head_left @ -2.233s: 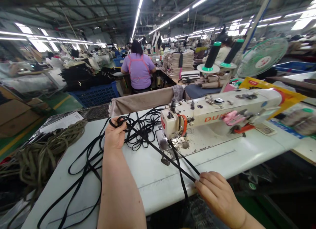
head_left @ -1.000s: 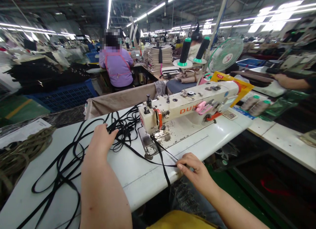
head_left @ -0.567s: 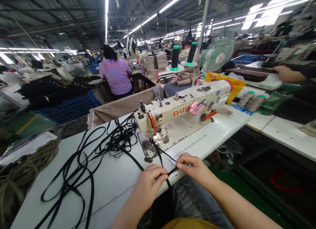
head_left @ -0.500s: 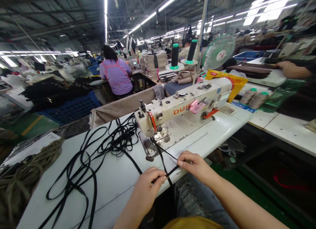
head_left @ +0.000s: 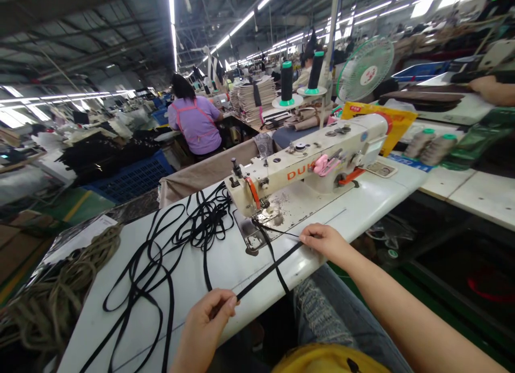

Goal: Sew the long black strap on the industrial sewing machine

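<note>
Between my two hands a black strap (head_left: 269, 269) is stretched in a straight line above the front of the white sewing table (head_left: 217, 330). My left hand (head_left: 209, 319), closed, pinches it at the lower left. My right hand (head_left: 324, 241) is also closed on it, at the upper right, where the strap doubles back toward the needle area of the sewing machine (head_left: 298, 172). Another black length runs from under the presser foot and hangs over the table's front edge, crossing the stretched piece. Left of the machine head lies a loose tangle of black strap (head_left: 211, 220).
Olive straps (head_left: 66, 287) are piled at the table's left end. Behind the machine stand black thread cones (head_left: 286, 86) and a green fan (head_left: 366, 70). A co-worker in purple (head_left: 197, 121) sits ahead. Beige thread cones (head_left: 438, 147) are at the right.
My hands have moved apart. The left has gone down and left, the right slightly up and right, so a longer piece of strap now spans between them. The view has shifted slightly.
</note>
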Tool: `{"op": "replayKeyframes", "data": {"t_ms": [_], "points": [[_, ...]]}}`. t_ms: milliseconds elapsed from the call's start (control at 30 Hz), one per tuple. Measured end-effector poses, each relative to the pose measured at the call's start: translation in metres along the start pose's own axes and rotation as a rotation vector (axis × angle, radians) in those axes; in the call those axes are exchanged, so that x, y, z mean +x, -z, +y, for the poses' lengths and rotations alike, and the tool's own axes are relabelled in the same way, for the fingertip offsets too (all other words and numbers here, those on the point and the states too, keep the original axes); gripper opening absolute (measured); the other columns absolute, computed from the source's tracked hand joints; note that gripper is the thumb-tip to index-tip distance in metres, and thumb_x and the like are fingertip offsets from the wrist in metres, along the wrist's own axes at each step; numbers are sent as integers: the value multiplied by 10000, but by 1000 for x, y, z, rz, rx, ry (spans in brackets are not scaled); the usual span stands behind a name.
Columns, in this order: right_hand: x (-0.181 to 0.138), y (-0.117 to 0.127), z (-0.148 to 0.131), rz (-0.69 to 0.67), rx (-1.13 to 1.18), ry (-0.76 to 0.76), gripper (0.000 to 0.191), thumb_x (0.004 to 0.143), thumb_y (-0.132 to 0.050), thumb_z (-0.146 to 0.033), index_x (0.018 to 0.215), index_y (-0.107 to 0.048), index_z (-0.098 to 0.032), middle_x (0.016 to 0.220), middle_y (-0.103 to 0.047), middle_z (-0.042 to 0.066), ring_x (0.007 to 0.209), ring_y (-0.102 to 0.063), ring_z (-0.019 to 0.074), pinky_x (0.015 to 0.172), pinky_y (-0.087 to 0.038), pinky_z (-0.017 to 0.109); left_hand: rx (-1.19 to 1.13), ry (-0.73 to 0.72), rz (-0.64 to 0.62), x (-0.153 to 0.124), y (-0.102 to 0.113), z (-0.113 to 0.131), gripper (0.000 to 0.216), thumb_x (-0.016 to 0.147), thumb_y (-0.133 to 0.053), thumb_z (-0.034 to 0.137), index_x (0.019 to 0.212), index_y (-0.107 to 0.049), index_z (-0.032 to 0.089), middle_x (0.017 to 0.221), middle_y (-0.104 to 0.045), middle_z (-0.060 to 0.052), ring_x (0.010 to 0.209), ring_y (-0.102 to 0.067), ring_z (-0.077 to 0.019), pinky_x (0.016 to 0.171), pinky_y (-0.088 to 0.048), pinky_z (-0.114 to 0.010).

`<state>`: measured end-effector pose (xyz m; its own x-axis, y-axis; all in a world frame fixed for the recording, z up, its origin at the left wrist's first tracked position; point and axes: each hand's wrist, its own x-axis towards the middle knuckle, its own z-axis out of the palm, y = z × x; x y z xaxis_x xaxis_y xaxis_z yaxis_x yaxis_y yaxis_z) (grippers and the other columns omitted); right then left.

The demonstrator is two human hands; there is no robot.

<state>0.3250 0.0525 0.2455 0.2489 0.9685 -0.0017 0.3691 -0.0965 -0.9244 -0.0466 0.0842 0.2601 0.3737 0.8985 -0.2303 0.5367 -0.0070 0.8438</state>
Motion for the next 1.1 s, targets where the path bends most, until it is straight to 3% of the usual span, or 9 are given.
{"op": "replayKeyframes", "data": {"t_ms": [367, 600, 867, 1100], "points": [[1, 3, 4, -16, 15, -69, 384, 799, -685, -583, 703, -698, -211, 651, -615, 7, 639, -517, 172, 602, -398, 300, 47, 9, 79, 1, 25, -8, 506, 834, -650, 772, 795, -761, 280, 761, -641, -51, 785, -621, -275, 737, -519, -349], [0, 4, 4, -17, 13, -63, 445, 788, -705, -638, 712, -718, -199, 654, -631, 11, 650, -540, 169, 612, -434, 287, 115, 4, -24, 7, 43, -27, 481, 889, -642, 708, 847, -743, 240, 821, -635, -46, 853, -610, -265, 736, -487, -320], [1, 6, 3, -13, -60, -67, 429, 780, -702, -650, 705, -730, -229, 674, -655, 25, 673, -580, 203, 643, -458, 318, -2, -14, 35, -2, 43, 3, 423, 898, -656, 613, 807, -685, 201, 774, -586, -20, 800, -546, -218, 740, -434, -295], [3, 9, 3, -12, -137, -30, 520, 781, -701, -757, 745, -778, -244, 743, -722, 65, 756, -643, 258, 708, -510, 361, -44, -8, 19, -4, 51, 6, 399, 932, -660, 574, 850, -694, 185, 811, -627, -31, 810, -559, -207, 745, -432, -294]]}}
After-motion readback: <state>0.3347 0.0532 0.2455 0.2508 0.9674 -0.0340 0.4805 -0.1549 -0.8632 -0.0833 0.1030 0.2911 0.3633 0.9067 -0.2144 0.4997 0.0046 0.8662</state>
